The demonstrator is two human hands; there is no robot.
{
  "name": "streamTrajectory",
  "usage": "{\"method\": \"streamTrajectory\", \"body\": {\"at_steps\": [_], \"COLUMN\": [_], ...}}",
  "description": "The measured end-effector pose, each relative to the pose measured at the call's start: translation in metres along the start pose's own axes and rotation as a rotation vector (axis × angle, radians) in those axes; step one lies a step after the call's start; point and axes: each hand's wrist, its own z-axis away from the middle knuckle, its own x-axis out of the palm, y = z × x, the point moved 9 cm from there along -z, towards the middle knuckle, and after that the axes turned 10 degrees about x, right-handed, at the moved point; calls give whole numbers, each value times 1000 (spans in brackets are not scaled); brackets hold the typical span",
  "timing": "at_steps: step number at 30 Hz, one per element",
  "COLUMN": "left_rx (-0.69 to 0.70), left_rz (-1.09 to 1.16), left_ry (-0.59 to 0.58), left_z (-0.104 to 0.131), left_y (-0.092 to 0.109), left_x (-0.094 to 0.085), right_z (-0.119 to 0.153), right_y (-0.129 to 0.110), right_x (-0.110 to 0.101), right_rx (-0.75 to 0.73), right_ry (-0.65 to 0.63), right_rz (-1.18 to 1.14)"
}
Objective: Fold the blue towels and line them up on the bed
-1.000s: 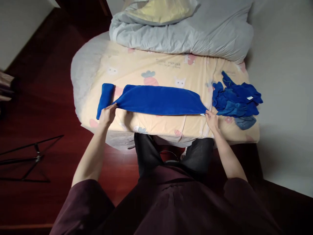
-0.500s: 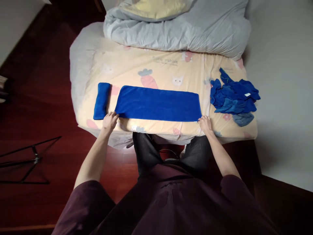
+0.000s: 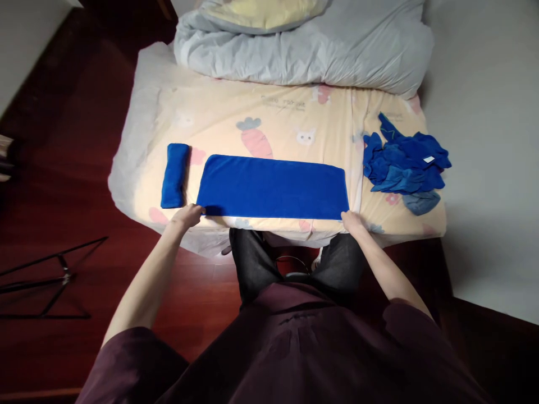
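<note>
A blue towel (image 3: pixel 273 188) lies flat on the bed as a long strip, its long side facing me. My left hand (image 3: pixel 190 215) is closed on its near left corner. At the near right corner, my right hand (image 3: pixel 352 220) pinches the cloth. Just left of the towel sits a rolled blue towel (image 3: pixel 174 175), near my left hand but apart from it. Off to the right is a crumpled heap of blue cloths (image 3: pixel 406 163) with a small white tag on top.
The bed (image 3: pixel 223 115) has a pale yellow sheet printed with carrots and rabbits. A bunched grey quilt (image 3: pixel 303 53) and a yellow pillow (image 3: pixel 265 12) lie at its far side. A wall (image 3: pixel 484 168) rises at the right. Black tripod legs (image 3: pixel 63 278) stand on the floor at left.
Both hands have drawn the flat towel a little toward me, closer to the bed's near edge. The rolled towel and the heap stay in place.
</note>
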Motion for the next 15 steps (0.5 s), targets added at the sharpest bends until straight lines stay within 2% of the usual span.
{"method": "streamTrajectory", "body": {"at_steps": [2,4,6,8,10,12,13,15], "left_rx": [-37,7,110,177,197,180,160,100], "left_rz": [-13,-19,17,78,135,184,205,235], "left_ry": [46,203,382,490,525,526,527,549], "left_z": [-11,-25,-41,-58,-76,-92,-97,-104], "left_y": [9,39,82,124,155,173,177,174], "left_x": [-20,-50,-76,-86,-78,-58,-45,-23], "right_z": [-5,-9,-8,0,9,13,13,9], "right_y": [-19,-56,-117,-192,-260,-312,-330,-349], "right_x": [-1,-4,-12,-20,-16,-3,6,25], "right_rx": [26,7,-124,-334,-482,-566,-591,-585], "right_ry": [-52,-72,-9,98,121,116,116,92], "right_rz": [23,54,35,-75,-189,-250,-257,-267]}}
